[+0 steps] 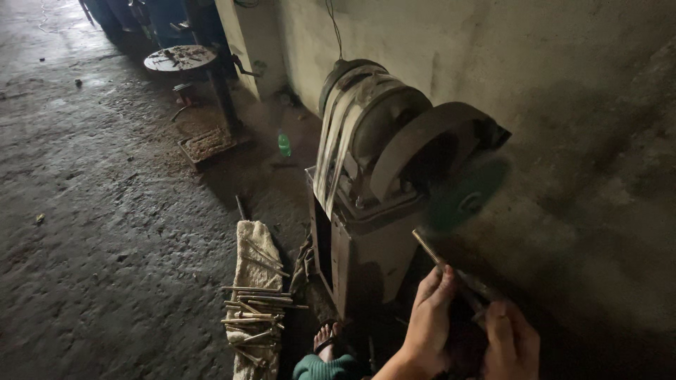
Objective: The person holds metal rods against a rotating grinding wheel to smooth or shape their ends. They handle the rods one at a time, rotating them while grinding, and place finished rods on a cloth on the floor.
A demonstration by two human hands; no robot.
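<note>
Both hands hold a thin metal rod up to a spinning wheel.

The metal rod [451, 271] points at the spinning wheel [468, 197]; left hand [431, 317] and right hand [510, 341] are closed around it. More rods [255, 309] lie on a cloth [255, 243] on the floor.

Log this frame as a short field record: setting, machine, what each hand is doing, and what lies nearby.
setting: dim workshop, rough concrete floor, bare wall
machine: belt-driven grinder with a blurred green wheel under a guard
left hand: grips the metal rod along its shaft
right hand: grips the rod's near end
rod: angled up, tip just below the wheel; contact cannot be told
nearby: pile of rods on a cloth, green bottle, round stand
</note>
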